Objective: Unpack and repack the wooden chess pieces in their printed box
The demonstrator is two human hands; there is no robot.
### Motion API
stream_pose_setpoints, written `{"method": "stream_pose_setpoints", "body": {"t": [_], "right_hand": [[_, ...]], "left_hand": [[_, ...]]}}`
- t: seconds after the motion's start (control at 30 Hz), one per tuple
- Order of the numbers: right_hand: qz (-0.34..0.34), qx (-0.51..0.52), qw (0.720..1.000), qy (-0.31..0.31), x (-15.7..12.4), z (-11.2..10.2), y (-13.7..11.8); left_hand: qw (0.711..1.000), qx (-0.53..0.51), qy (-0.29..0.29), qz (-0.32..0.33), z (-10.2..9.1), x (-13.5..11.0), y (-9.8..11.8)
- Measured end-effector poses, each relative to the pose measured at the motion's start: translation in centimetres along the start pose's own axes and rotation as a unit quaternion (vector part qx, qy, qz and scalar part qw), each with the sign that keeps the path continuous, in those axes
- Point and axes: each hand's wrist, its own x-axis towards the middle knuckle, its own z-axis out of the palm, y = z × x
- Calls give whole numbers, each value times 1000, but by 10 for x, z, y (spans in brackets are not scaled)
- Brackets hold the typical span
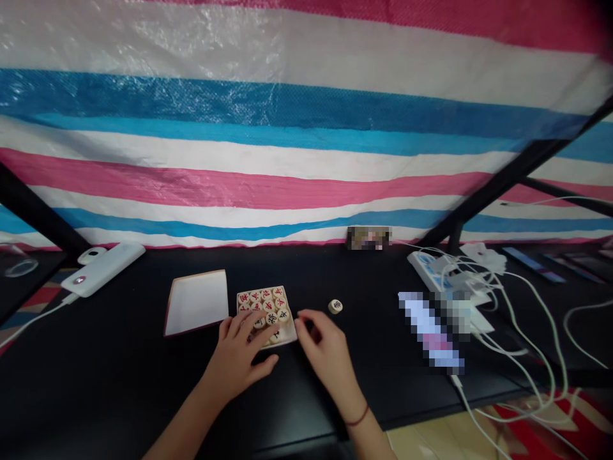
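Observation:
A small square box (289,340) of round wooden chess pieces (266,303) marked in red and black sits on the black table (124,358). My left hand (241,356) rests on the box's near left side, fingers spread over the pieces. My right hand (324,349) lies just right of the box with its fingers curled, and I cannot make out anything in them. One loose round piece (336,306) lies on the table beyond my right hand. The box's lid (198,301) lies to the left of the box.
A white power bank (103,269) with a cable lies at the far left. A power strip (431,268) with several white plugs and tangled cables fills the right side. A striped tarpaulin (287,128) hangs behind the table; black bars (507,179) slant down to it.

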Motion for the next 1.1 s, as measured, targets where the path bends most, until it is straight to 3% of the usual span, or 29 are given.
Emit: {"method": "stream_pose_setpoints", "body": {"t": [0.1,0.27,0.57,0.67,0.77,0.9,1.1], "right_hand": [[-31,-133,983,120,14,-11,31],[-29,-211,974,75,21,-11,74],[-20,-183,979,85,9,-8,78],[1,-119,988,97,6,-10,74],[53,19,994,90,-3,-7,60],[110,191,974,43,-17,1,33],[152,290,944,41,-18,12,16]], "left_hand": [[1000,5,4,21,0,2,3],[999,-1,-5,36,3,2,3],[999,-20,-3,27,4,2,3],[999,-35,9,18,3,2,2],[999,-49,22,8,0,3,-1],[995,-87,43,7,-7,11,-3],[989,-132,60,-7,-7,36,-2]]}}
